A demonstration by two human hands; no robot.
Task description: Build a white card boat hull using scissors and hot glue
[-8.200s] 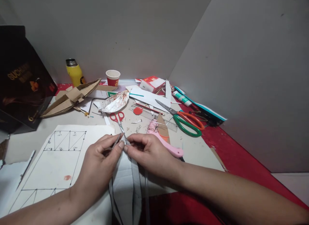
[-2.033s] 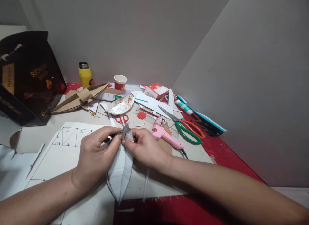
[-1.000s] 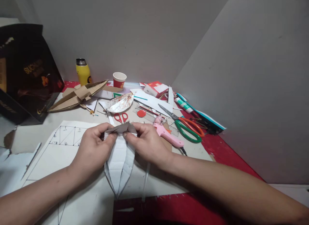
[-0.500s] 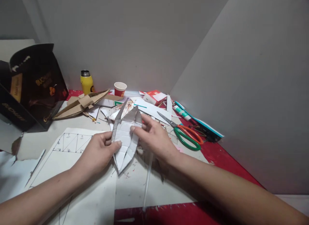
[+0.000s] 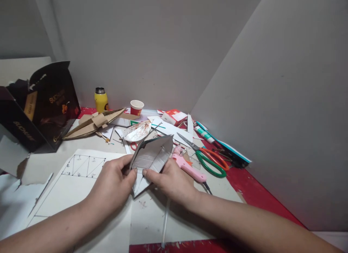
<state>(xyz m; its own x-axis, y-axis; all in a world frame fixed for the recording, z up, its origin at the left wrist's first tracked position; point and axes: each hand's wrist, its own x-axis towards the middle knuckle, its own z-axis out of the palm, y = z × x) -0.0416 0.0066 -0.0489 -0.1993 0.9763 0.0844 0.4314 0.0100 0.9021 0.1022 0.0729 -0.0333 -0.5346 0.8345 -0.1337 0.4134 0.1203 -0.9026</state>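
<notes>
Between my two hands is a boat-shaped piece of folded white-and-grey cardboard [image 5: 152,156], creased, with its point toward me and its sides standing up. My left hand [image 5: 115,178] grips its left side with the thumb on the inner face. My right hand [image 5: 174,180] grips the right side, thumb pressed inside near the left thumb. Both hands' other fingers are partly hidden behind the cardboard. Just beyond my right hand lies a pink glue gun [image 5: 189,168]. A clear glue stick [image 5: 165,222] rests on the table below the hands.
Scissors with green and orange handles [image 5: 209,160] lie at right. A brown cardboard boat [image 5: 94,125], yellow bottle [image 5: 101,100], paper cup [image 5: 136,108] and paper scraps [image 5: 174,129] sit toward the wall. A black box [image 5: 46,108] stands left, behind a sheet with drawn lines [image 5: 78,193].
The cardboard has tipped so its far end faces me more and its sides have come up. My right hand has moved down toward the near point, and the glue gun shows now.
</notes>
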